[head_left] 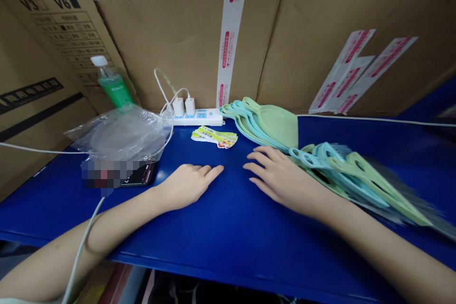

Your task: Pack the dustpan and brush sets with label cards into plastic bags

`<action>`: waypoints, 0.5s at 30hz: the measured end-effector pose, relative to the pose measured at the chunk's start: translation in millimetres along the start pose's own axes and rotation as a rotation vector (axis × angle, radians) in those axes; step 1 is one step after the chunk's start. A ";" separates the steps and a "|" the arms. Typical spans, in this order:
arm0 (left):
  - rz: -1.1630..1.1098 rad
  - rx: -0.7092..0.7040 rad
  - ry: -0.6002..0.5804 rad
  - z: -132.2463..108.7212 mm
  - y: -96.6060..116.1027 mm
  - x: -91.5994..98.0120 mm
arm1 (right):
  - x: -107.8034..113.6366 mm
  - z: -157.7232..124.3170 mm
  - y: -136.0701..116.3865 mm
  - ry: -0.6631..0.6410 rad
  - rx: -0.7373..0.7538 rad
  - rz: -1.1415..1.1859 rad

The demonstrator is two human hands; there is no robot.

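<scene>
The person's 2 hands lay palm down, well apart, over a blue table (228, 237), and neither could be seen grasping anything. The right hand (281, 175) was released, its fingers spread and pointing inward. Just beyond its knuckles lay a stack of green and pale blue dustpans (280, 123), overlapping, their looped handles toward the left; whether the hand brushed the nearest edge could not be told. On its outer side, just beside the wrist, lay a pile of green and blue brushes (356, 185), their handles toward the hand and their bristles blurred on the far right.

The left hand (190, 185) was also released, its forefinger stretched toward the right hand and the other fingers loosely bent. A fanned bunch of printed cards (215, 137) lay beyond its fingertips, near but apart from them, and in front of a white power strip (213, 117) carrying 2 chargers (178, 107). Left of that hand was a dark phone (144, 174), partly hidden, with a clear plastic bag (121, 133) just beyond it. Behind the bag stood a bottle (119, 90) of green liquid with 1 white cap, near the cardboard (171, 33).
</scene>
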State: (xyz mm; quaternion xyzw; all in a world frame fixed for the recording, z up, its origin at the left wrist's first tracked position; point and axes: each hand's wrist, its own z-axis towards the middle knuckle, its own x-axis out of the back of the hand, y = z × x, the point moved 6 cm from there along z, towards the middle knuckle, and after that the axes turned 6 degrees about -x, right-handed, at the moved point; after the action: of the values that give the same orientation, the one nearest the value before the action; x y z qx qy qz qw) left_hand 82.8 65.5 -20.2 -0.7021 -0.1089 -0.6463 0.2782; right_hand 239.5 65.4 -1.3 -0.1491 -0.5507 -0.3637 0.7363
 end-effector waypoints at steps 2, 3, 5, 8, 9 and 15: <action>-0.002 -0.009 0.026 -0.3 0.4 1.3 | -4.1 0.3 -2.1 -0.063 -0.007 0.027; 0.002 -0.015 0.037 -0.5 0.6 1.8 | -5.5 0.3 -2.8 -0.084 -0.010 0.034; 0.017 -0.026 0.054 -0.9 0.9 2.6 | -6.0 0.4 -3.2 -0.101 -0.011 0.036; 0.042 -0.037 0.102 -0.5 0.6 5.4 | 0.4 0.3 -1.0 -0.078 -0.005 0.024; 0.057 -0.042 0.129 0.1 0.5 7.4 | 4.4 0.3 1.1 -0.068 -0.008 0.018; 0.184 -0.141 0.326 17.5 6.5 24.8 | 46.7 -6.8 35.0 0.026 -0.126 0.182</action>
State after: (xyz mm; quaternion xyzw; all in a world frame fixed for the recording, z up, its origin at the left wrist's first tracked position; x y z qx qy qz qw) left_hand 104.5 64.4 2.1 -0.6131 0.0479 -0.7292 0.3002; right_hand 274.8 68.1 45.6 -0.2400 -0.5014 -0.3311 0.7625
